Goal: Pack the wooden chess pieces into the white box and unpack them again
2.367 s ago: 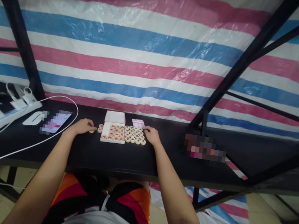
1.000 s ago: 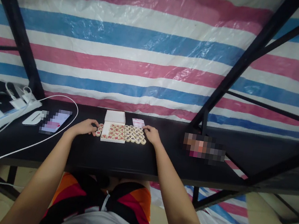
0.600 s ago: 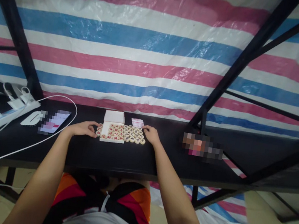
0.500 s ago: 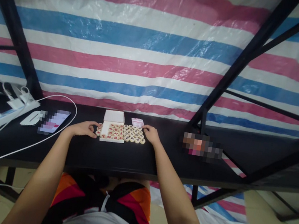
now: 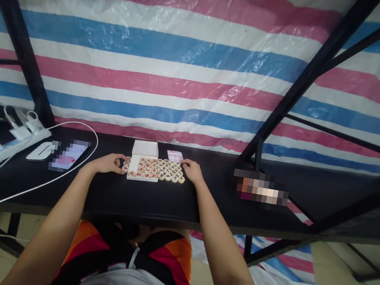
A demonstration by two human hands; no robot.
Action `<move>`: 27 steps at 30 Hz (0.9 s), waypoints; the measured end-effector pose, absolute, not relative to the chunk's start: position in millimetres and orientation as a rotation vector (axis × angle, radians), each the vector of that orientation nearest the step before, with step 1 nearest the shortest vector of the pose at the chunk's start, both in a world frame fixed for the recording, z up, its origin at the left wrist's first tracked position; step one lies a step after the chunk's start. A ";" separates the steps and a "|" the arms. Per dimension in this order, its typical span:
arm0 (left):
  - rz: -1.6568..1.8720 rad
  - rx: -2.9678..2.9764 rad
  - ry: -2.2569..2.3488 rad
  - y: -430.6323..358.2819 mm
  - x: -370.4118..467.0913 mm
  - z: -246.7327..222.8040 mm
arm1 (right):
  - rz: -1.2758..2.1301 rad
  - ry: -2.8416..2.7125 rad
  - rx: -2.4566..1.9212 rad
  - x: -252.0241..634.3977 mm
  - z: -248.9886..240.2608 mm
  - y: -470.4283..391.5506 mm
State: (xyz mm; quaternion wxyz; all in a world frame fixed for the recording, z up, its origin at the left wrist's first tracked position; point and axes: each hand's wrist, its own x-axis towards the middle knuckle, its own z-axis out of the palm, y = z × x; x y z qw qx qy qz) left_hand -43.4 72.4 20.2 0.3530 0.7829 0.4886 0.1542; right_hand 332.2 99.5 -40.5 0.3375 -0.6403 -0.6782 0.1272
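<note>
On the black table, a white box (image 5: 142, 178) holds rows of round Chinese chess pieces (image 5: 148, 164) with red characters. Its white lid part (image 5: 145, 148) lies against the back edge. Left of the box, a short column of red chess pieces (image 5: 126, 164) sits between the thumb and curved fingers of my left hand (image 5: 110, 163). Dark-marked chess pieces (image 5: 171, 171) lie in rows against the box's right side. My right hand (image 5: 191, 169) rests beside them, fingers bent loosely and fingertips at the far right corner; it appears to hold nothing.
A pink-and-white paper slip (image 5: 175, 156) lies behind the dark pieces. To the left are a phone (image 5: 70, 155), a white device (image 5: 40, 151), a power strip (image 5: 6, 150) and a looping white cable (image 5: 37, 182). Blurred objects (image 5: 259, 187) sit at right, near black frame bars (image 5: 304, 79).
My left hand has shifted slightly right, bringing its fingers closer around the red pieces beside the box. The right hand and the pieces look the same.
</note>
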 end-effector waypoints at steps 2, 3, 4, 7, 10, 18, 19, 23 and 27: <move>0.439 2.031 1.230 71.9 -42.7 22.2 | 0.334 -1.766 -1.671 331.8 -39.2 98.4; 0.479 2.041 1.246 72.2 -42.5 22.6 | 0.335 -1.766 -1.671 331.5 -38.4 97.8; 0.531 2.060 1.293 72.9 -42.4 22.5 | 0.335 -1.765 -1.671 331.2 -37.7 97.2; 0.701 2.153 1.548 77.8 -43.1 18.4 | 0.342 -1.764 -1.671 330.3 -35.9 95.9; 0.707 2.212 1.741 82.8 -42.8 12.2 | 0.348 -1.759 -1.677 330.0 -35.7 95.9; 0.512 2.202 1.915 80.5 -33.1 11.6 | 0.345 -1.765 -1.678 330.5 -36.3 96.9; 0.498 2.194 1.931 80.0 -32.5 12.2 | 0.345 -1.766 -1.677 330.5 -36.2 96.8; 0.450 2.189 1.932 79.7 -32.5 12.5 | 0.340 -1.766 -1.694 330.6 -36.4 97.2; 0.443 2.188 1.914 80.4 -32.6 11.6 | 0.336 -1.769 -1.690 330.9 -36.9 98.0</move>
